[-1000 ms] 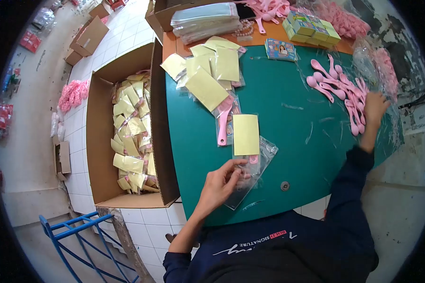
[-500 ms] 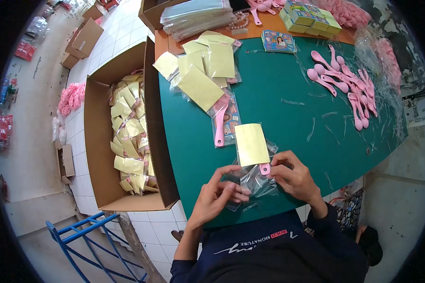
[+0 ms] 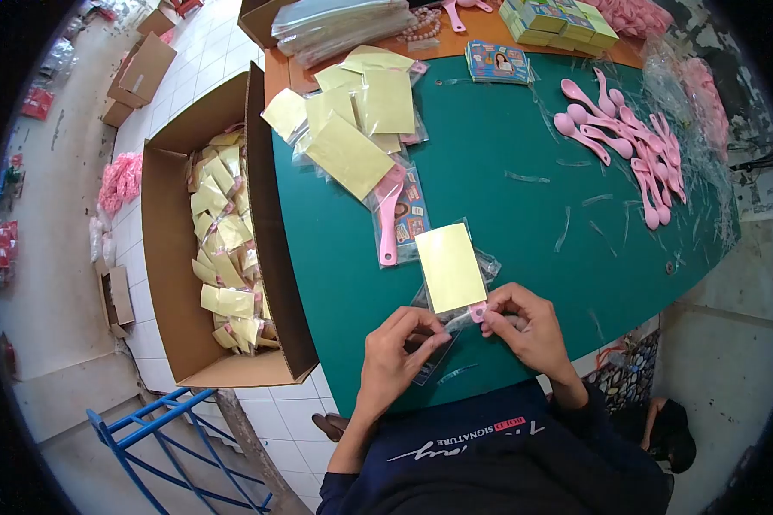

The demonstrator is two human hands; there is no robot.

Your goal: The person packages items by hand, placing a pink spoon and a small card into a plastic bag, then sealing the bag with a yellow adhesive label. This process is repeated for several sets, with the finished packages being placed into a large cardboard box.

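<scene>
A yellow card [image 3: 452,268] lies over a pink spoon whose handle end [image 3: 477,312] sticks out below it, on clear plastic bags at the near edge of the green table. My left hand [image 3: 401,353] pinches the edge of the clear plastic bag [image 3: 457,326] just left of the handle. The thumb and fingers of my right hand [image 3: 529,330] are closed on the bag's right side, beside the handle end. Farther left lies a pile of packets with yellow cards [image 3: 348,157], one showing a pink handle [image 3: 388,230].
A cardboard box [image 3: 264,232] full of yellow-card packets stands left of the green table [image 3: 489,197]. Loose pink spoons [image 3: 605,129] lie at the right. Small printed cards [image 3: 498,62], stacked cards [image 3: 558,24] and plastic sleeves [image 3: 343,26] sit at the far side. Plastic strips are scattered about.
Both hands have closed in on the bag's near edge; my left hand's fingers, spread before, now pinch. The bag's plastic is drawn flatter below the card. The whole view has shifted slightly.
</scene>
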